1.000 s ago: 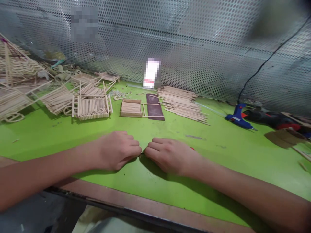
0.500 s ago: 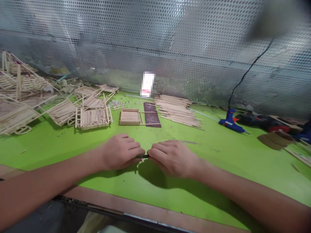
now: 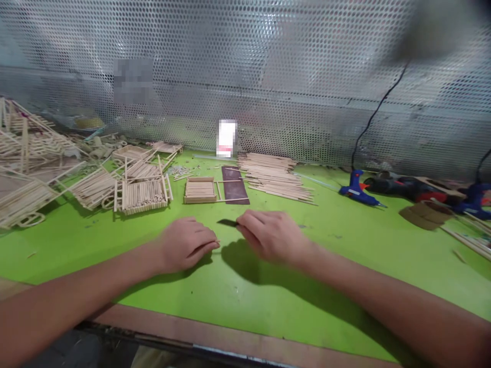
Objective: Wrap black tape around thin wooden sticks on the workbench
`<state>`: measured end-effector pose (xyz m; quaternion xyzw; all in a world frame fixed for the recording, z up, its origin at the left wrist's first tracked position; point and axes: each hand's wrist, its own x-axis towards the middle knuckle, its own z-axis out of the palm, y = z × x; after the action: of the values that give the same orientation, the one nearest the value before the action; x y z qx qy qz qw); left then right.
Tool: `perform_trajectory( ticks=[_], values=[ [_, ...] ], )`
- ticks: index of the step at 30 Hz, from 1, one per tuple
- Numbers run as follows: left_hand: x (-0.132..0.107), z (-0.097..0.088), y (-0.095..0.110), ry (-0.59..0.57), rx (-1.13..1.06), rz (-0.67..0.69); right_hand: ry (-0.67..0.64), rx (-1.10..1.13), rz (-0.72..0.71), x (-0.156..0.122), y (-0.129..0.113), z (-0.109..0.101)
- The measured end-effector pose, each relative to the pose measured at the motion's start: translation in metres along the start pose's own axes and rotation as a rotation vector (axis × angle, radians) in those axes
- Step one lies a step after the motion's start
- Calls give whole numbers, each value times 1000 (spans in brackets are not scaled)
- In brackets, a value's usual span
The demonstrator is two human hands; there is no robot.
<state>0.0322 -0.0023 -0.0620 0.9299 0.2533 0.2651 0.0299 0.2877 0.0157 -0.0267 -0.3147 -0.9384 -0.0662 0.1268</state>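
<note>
My right hand [image 3: 274,235] is closed on a dark knife blade [image 3: 227,222], whose flat tip points left above the green tabletop [image 3: 245,312]. Its other end is hidden in my fingers. My left hand [image 3: 188,244] rests closed on the table, pinching a thin wooden stick [image 3: 218,242]; only the stick's pale end shows past the fingertips. A gap separates the two hands. Beyond them lies a small stick-built tray [image 3: 200,190] with two long rails, which reach over a dark brown rectangular sheet [image 3: 236,191].
Loose wooden sticks [image 3: 274,176] are heaped at the back. Stick-built carts [image 3: 143,194] crowd the left side. On the right are a blue glue gun [image 3: 360,190] with its cord and a roll of brown tape [image 3: 425,213]. A perforated metal screen [image 3: 245,76] stands behind.
My hands have drawn apart. The right one has lifted away with the blade, which now shows more fully, while the left stays low with the stick. The view has shifted slightly.
</note>
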Motion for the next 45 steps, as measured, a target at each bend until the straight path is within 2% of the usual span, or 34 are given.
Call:
perform_trajectory(
  ticks=[3,5,7,9,11,15,17,19,24,28,36,45],
  values=[
    [-1,-2,0,-22,43,26,-117,-75,161,3,20,6],
    [-1,-3,3,-48,84,30,-130,-93,148,4,31,11],
    [-1,-4,6,-62,122,29,-64,-94,105,4,33,12],
    [-1,-5,9,-64,145,34,8,-55,81,4,25,9],
    [0,-5,12,-65,158,46,-3,69,66,4,9,2],
    [2,-4,17,-36,144,78,-221,365,-21,3,-21,-6],
    [3,-4,19,-17,90,76,-257,480,-42,2,-28,-4],
    [4,-5,22,-38,-7,22,-241,565,-21,1,-30,-1],
    [6,-9,25,-165,-464,-285,-182,767,80,1,-27,-2],
    [6,-10,24,-209,-708,-384,-186,901,120,-1,-31,-6],
    [2,-6,19,-269,-889,-425,-211,1022,141,-5,-31,2],
    [5,-14,20,-288,-844,-388,-237,1328,154,-4,-27,7]
  ],
)
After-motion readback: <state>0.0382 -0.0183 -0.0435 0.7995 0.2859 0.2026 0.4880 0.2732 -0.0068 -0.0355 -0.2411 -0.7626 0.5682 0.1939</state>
